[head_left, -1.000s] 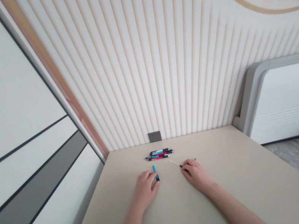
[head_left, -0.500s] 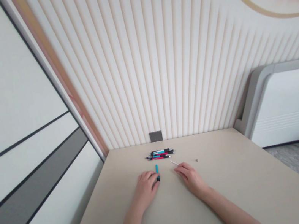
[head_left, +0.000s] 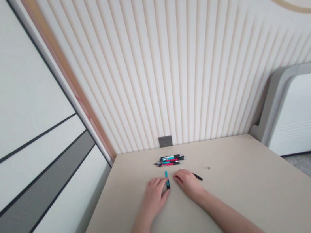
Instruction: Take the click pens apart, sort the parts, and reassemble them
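Both hands palm-down on worktop, well inside its edges. Left hand: fingertips against teal pen, can't tell if gripped. Right hand: loose, empty, just beside it. Black pen piece by its fingers, pen bundle ahead.

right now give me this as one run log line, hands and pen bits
left hand: beside blue-and-black pen part | right hand: near black pen part | rest: pen pile on beige desk
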`<action>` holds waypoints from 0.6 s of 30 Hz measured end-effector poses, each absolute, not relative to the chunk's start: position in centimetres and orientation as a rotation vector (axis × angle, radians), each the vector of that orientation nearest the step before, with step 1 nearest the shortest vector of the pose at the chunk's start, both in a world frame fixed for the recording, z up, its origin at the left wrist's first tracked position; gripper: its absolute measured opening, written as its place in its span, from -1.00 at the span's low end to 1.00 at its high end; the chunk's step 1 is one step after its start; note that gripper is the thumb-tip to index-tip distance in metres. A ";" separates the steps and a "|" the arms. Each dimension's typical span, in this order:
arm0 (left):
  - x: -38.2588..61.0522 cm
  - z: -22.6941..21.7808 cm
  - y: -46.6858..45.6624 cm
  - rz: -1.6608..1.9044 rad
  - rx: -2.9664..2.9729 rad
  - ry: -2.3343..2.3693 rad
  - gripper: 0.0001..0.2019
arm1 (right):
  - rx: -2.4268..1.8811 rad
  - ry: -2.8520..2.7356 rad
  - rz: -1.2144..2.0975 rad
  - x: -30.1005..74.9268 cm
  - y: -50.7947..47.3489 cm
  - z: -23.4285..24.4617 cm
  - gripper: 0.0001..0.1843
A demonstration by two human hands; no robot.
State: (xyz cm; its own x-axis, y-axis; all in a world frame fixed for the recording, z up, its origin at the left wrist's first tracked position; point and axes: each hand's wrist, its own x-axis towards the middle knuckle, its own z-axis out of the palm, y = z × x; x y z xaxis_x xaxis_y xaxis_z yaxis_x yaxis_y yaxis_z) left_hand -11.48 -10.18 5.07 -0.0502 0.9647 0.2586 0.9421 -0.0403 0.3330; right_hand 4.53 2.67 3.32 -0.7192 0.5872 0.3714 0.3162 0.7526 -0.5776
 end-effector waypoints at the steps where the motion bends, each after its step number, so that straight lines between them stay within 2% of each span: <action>1: -11.5 5.1 -10.2 0.658 2.123 2.141 -0.62 | -0.683 -2.417 0.644 4.5 2.7 3.2 -0.80; 10: -11.3 5.2 -9.9 0.658 2.109 2.144 -0.60 | -0.712 -2.427 0.595 4.7 2.9 2.7 -0.82; 18: -11.2 5.3 -10.0 0.704 2.110 2.152 -0.65 | -0.660 -2.432 0.628 5.5 2.7 3.2 -0.63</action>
